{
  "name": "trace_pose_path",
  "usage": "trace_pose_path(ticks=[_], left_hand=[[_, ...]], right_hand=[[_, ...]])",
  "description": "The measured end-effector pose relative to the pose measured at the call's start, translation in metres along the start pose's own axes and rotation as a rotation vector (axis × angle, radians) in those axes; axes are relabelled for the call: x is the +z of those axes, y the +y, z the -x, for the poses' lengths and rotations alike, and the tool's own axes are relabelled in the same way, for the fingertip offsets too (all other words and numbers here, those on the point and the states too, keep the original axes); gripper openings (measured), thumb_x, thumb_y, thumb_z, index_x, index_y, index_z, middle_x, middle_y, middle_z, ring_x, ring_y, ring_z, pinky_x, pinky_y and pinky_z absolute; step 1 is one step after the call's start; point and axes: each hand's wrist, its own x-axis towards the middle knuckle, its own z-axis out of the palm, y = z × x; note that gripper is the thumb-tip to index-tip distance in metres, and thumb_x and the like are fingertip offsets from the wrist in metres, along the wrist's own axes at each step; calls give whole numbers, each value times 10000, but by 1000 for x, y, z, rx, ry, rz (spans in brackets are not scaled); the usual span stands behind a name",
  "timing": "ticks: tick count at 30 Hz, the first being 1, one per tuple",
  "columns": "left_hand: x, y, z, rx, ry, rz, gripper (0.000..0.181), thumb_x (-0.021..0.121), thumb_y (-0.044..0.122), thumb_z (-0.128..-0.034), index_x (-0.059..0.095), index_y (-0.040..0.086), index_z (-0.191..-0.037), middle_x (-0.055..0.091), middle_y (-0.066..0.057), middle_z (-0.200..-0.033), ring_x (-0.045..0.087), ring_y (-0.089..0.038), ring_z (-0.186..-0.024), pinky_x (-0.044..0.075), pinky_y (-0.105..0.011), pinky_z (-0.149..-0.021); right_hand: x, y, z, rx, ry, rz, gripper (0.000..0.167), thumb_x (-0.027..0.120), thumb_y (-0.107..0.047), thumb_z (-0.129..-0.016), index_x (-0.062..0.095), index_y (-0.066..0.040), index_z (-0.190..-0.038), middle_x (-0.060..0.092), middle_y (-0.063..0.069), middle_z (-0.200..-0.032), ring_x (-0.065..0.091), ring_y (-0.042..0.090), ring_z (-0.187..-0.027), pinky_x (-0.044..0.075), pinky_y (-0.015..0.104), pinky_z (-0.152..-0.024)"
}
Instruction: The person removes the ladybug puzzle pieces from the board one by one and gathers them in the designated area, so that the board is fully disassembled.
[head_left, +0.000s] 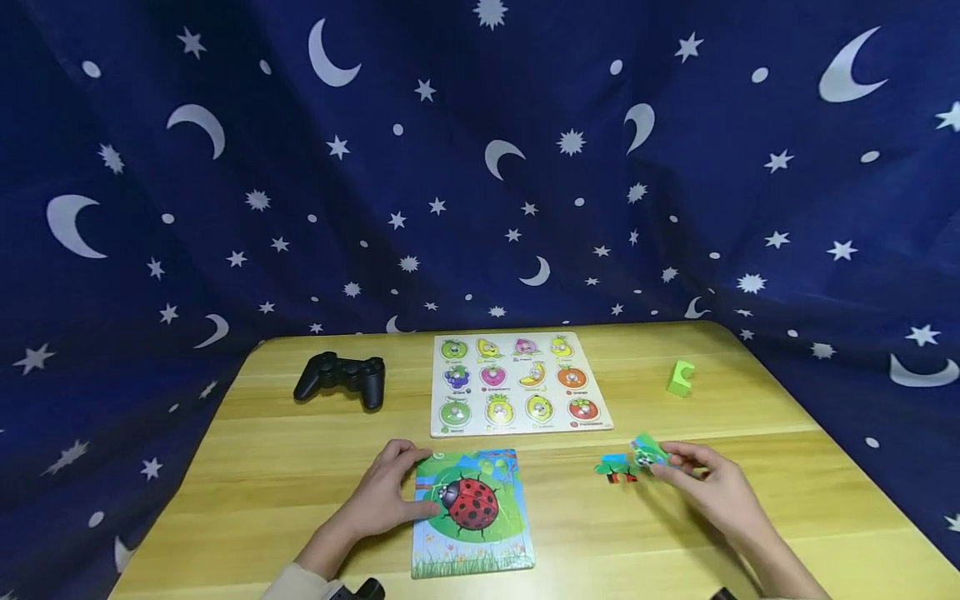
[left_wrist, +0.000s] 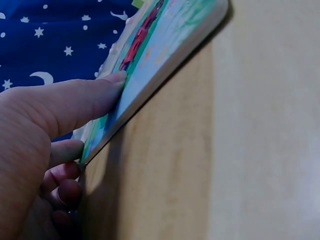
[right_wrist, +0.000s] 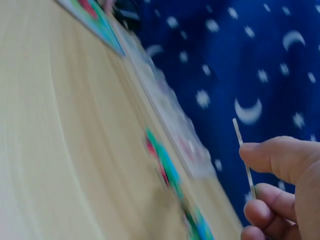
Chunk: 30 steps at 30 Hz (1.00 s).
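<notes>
A square ladybug jigsaw puzzle lies flat on the table in front of me. At its left side is my left hand, its thumb on the picture and its other fingers curled at the board's edge. My right hand pinches a thin puzzle piece between thumb and fingers, above the table. That piece shows edge-on in the right wrist view. Just left of it, loose puzzle pieces with blue, green, red and black lie on the table.
Behind the ladybug puzzle lies a white fruit peg board. A black game controller sits at the back left, a small green block at the back right. A dark blue star-and-moon cloth hangs behind the wooden table.
</notes>
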Motion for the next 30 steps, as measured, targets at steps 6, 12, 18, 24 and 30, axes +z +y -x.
trace_pose_path(ticks=[6,12,18,24,30], left_hand=[[-3,1,0,-1,-4,-7,815,857,475,-702,573,81,-1356,462,-93,-1284,460,-275,-1193,410,-542,-1010],[-3,2,0,-14,-4,7,797,863,442,-709,572,81,-1358,459,-92,-1285,454,-276,-1200,404,-535,-1019],[-1,3,0,-1,-23,23,787,849,450,-727,567,86,-1365,447,-104,-1315,444,-287,-1223,395,-551,-1028],[-1,2,0,-5,-20,14,794,853,458,-715,572,91,-1361,450,-91,-1307,445,-278,-1216,395,-546,-1029],[-2,2,0,-10,-16,19,812,857,454,-712,563,79,-1370,448,-96,-1312,441,-288,-1231,388,-558,-1040]], right_hand=[[-11,16,1,-108,53,88,438,788,-306,-839,689,-61,-1189,630,-66,-928,512,-56,-800,429,166,-666],[21,-5,-13,-423,12,176,348,858,-264,-744,751,-131,-1048,642,-63,-954,541,6,-834,450,205,-707],[42,-20,-23,-498,-181,179,307,839,-311,-760,755,-179,-1024,552,-105,-953,455,15,-888,415,228,-731],[51,-19,-28,-499,-207,178,299,838,-324,-760,756,-206,-1022,523,-98,-944,416,12,-909,397,234,-753],[53,-20,-33,-538,-250,181,311,824,-288,-782,754,-182,-1066,548,-86,-956,430,36,-907,394,233,-753]])
